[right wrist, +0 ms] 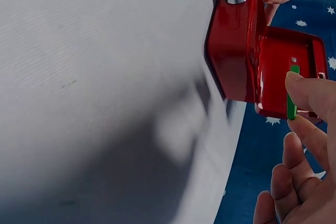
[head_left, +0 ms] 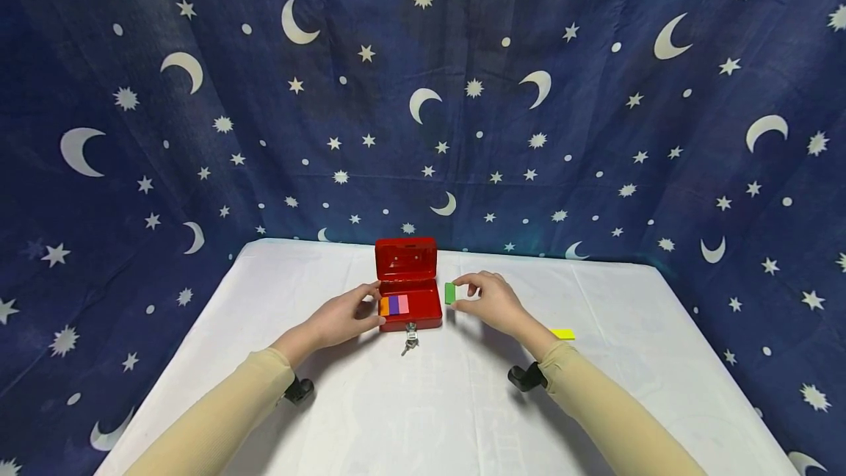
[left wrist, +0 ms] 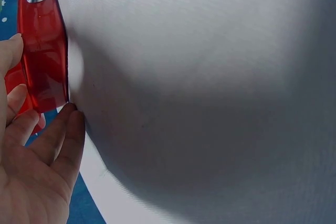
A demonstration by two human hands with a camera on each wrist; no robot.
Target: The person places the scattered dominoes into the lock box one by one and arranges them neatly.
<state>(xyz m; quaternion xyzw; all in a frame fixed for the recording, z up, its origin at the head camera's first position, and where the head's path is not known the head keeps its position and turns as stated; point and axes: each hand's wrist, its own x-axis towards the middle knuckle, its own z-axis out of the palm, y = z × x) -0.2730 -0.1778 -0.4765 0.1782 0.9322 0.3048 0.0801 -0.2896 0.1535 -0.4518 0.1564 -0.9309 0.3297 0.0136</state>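
Note:
A red metal cash box (head_left: 423, 323) stands on the table with its lid (head_left: 406, 258) raised at the back. Inside, along its left part, an orange block (head_left: 384, 306), a purple block (head_left: 393, 305) and a pink block (head_left: 403, 305) lie side by side. My left hand (head_left: 345, 315) holds the box's left end, thumb at the front edge and fingers around the side. Just right of the box, my right hand (head_left: 492, 303) pinches a thin green block (head_left: 450, 293) between thumb and forefinger; the other fingers (right wrist: 281, 184) are loosely bent.
A yellow block (head_left: 563, 333) lies on the white-covered table (head_left: 410, 417), partly behind the right forearm. Keys (head_left: 410, 344) hang from the lock at the box's front. A blue curtain (head_left: 370, 109) with moons and stars stands behind the table.

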